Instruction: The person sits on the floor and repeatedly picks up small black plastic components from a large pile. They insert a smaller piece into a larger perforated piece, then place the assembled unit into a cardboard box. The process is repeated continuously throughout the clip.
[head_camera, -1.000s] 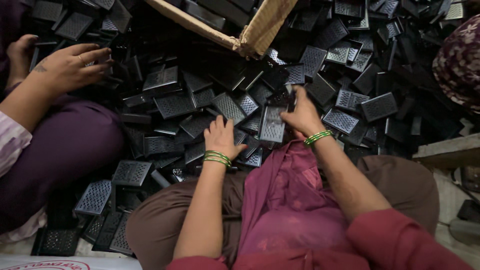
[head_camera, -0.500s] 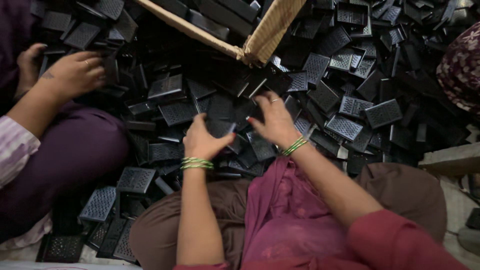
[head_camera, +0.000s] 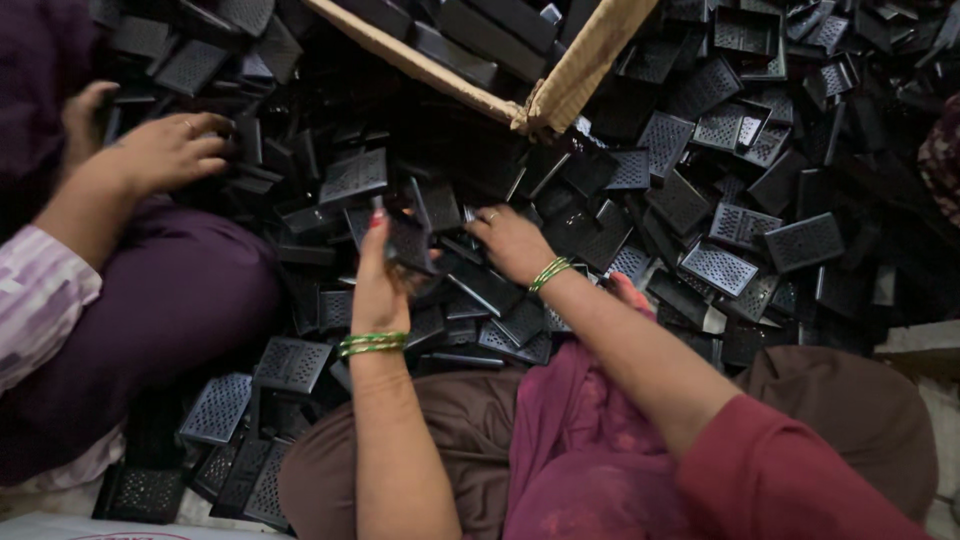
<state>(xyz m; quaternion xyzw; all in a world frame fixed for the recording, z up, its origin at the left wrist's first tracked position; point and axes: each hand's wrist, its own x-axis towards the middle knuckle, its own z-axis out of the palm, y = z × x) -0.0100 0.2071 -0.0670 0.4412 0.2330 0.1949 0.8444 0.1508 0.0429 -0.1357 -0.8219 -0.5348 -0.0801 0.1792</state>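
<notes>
A big heap of black perforated plastic pieces (head_camera: 720, 265) covers the floor in front of me. My left hand (head_camera: 382, 278) is raised a little over the heap, fingers closed around one black perforated piece (head_camera: 408, 240). My right hand (head_camera: 512, 243) lies palm down on the pile just to the right of it, fingers resting on flat black pieces; whether it grips one I cannot tell. Both wrists carry green bangles.
A cardboard box (head_camera: 560, 75) filled with black pieces stands at the far side, its corner pointing at my hands. On the left another person's hand (head_camera: 165, 150) reaches into the heap above their purple-clad knee (head_camera: 170, 300). A pale ledge (head_camera: 925, 340) sits at right.
Both my hands have shifted left across the pile. My left hand has lifted a black piece off the heap. The other person's hand has stayed on the pile at left.
</notes>
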